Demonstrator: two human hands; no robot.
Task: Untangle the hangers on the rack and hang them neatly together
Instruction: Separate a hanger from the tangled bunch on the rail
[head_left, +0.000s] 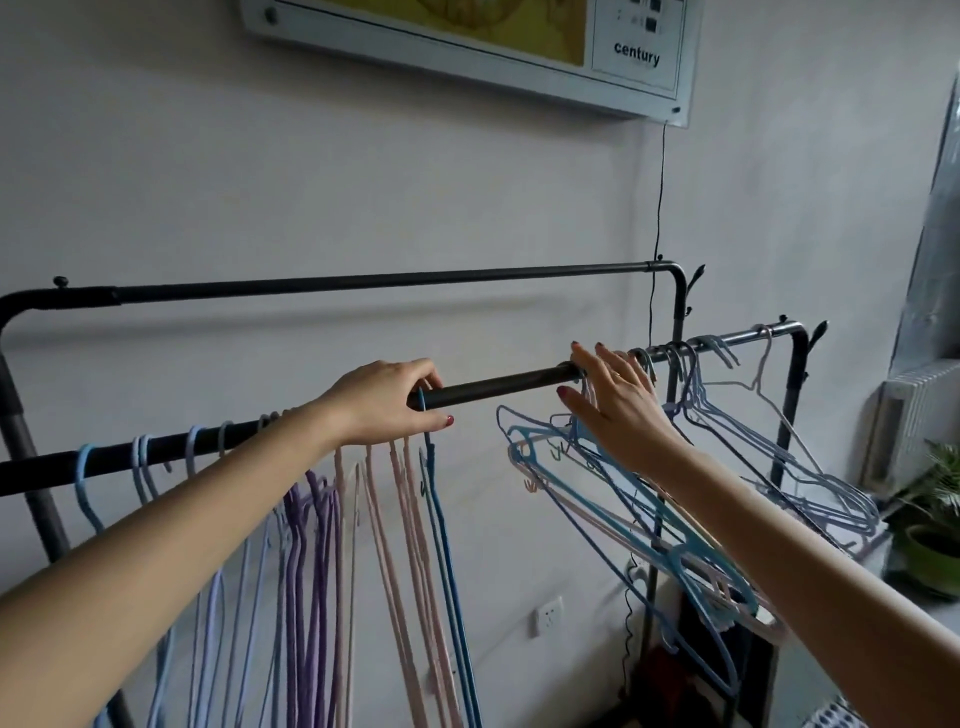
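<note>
Your left hand (387, 402) is pinching the hook of the dark blue hanger (441, 530) against the rail (498, 387). Your right hand (615, 402), fingers spread and apparently gripping nothing, is reaching into the tangled hangers (649, 519) just beyond it. Pulling one hook risks dragging its interlocked neighbours off. The sorted hangers (311, 545) are hanging below your left wrist; a cable (658, 208) is dangling behind the tangle.

Two rails (498, 383), two hands (387, 402)
</note>
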